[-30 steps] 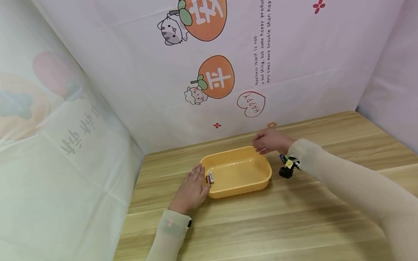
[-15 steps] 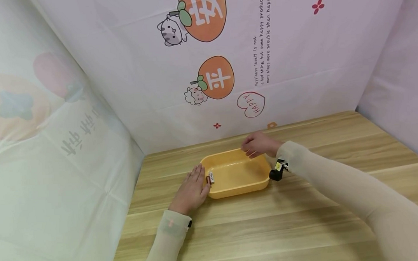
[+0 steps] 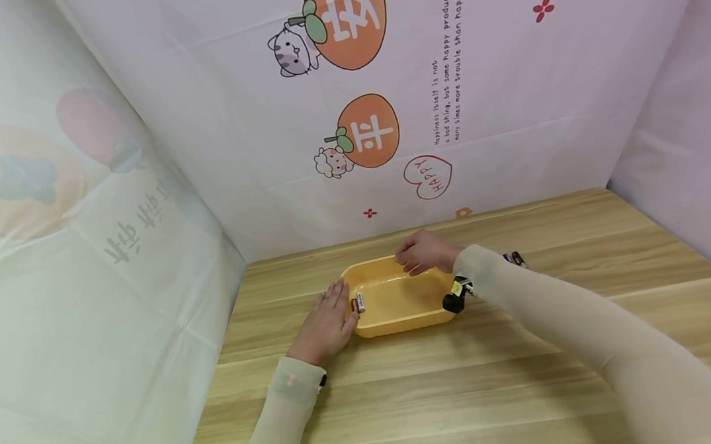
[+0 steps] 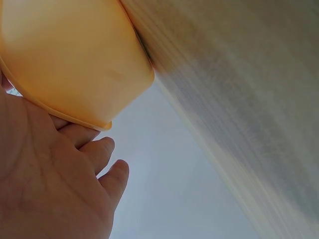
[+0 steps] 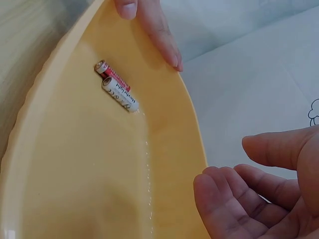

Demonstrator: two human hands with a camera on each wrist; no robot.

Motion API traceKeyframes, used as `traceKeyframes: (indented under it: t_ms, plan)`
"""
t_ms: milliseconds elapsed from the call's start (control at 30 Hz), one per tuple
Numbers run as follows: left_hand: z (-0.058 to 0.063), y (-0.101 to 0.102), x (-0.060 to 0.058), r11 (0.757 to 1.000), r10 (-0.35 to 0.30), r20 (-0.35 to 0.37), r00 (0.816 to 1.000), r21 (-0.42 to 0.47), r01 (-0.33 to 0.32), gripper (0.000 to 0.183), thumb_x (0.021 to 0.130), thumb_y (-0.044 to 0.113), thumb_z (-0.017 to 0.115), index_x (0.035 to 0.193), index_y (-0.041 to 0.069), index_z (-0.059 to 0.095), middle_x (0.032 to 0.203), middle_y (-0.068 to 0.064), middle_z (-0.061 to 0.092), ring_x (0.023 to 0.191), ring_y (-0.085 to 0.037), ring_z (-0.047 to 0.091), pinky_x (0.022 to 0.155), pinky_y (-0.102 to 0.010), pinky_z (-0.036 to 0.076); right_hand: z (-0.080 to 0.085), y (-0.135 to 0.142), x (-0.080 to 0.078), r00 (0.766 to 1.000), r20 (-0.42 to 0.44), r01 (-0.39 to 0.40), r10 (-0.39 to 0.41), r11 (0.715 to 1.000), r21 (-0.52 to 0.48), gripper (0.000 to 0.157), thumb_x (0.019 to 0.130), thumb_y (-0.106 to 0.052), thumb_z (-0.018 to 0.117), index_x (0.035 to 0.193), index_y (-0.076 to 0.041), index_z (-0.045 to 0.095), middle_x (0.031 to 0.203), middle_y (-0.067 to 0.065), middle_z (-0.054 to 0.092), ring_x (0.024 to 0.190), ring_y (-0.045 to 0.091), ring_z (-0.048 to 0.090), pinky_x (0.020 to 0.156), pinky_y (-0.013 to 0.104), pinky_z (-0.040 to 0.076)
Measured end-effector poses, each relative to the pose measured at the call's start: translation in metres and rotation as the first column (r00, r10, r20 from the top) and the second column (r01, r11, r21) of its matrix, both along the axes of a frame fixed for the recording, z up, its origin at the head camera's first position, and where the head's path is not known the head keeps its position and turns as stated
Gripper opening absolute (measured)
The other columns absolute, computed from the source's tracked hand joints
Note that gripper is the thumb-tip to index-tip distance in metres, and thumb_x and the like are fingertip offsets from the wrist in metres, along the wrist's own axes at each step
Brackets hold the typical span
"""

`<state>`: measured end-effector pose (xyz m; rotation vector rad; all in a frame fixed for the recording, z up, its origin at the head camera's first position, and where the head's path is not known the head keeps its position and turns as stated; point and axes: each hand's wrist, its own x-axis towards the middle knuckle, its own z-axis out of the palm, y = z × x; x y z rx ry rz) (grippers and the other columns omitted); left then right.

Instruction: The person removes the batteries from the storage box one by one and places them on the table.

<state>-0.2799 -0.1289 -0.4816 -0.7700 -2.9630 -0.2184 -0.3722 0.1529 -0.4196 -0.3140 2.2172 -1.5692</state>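
Observation:
A yellow plastic tray (image 3: 404, 324) stands on the wooden table. Two small batteries lie side by side at its left end: a red battery (image 5: 113, 74) and a white battery (image 5: 119, 94). My left hand (image 3: 324, 324) rests on the tray's left rim, fingers straight and together, the thumb near the batteries. In the left wrist view its fingertips touch the rim from outside. My right hand (image 3: 426, 252) hovers at the far rim towards the right, holding nothing. The right wrist view shows its fingers loosely bent, the thumb apart from them.
More batteries (image 3: 517, 259), dark and blue, lie on the table (image 3: 399, 399) to the right, partly behind the right sleeve. A printed white cloth wall (image 3: 307, 211) rises behind the table, with other cloth walls at left and right.
My right hand has moved left along the tray's far rim, from its right corner towards the middle. The batteries on the right have come into view behind the sleeve. The left hand stays put.

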Motion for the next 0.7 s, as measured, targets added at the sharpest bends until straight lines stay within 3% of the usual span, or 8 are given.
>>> traceKeyframes:
  t_ms: [167,700]
  plan:
    - [0.000,0.001,0.000,1.000,-0.007,-0.013,1.000,0.020,0.007,0.063,0.105,0.036,0.035,0.153,-0.003,0.022,0.160,-0.015,0.015,0.146,-0.031,0.015,0.116,-0.047,0.016,-0.006,-0.010,-0.002,1.000,0.020,0.012,-0.012,0.999,-0.036,0.031,0.093,-0.007,0.062,0.117,0.014,0.059,0.111,0.028,0.061,0.096,0.039,0.064,0.077,0.041,0.057]
    - [-0.002,0.000,-0.002,1.000,0.001,-0.023,1.000,0.004,-0.001,0.063,0.105,0.036,0.034,0.153,-0.002,0.020,0.160,-0.013,0.014,0.146,-0.027,0.013,0.117,-0.043,0.014,-0.027,-0.044,0.002,0.998,0.055,-0.022,0.024,0.999,-0.048,0.031,0.093,-0.007,0.061,0.116,0.013,0.061,0.116,0.030,0.060,0.095,0.038,0.065,0.080,0.044,0.057]
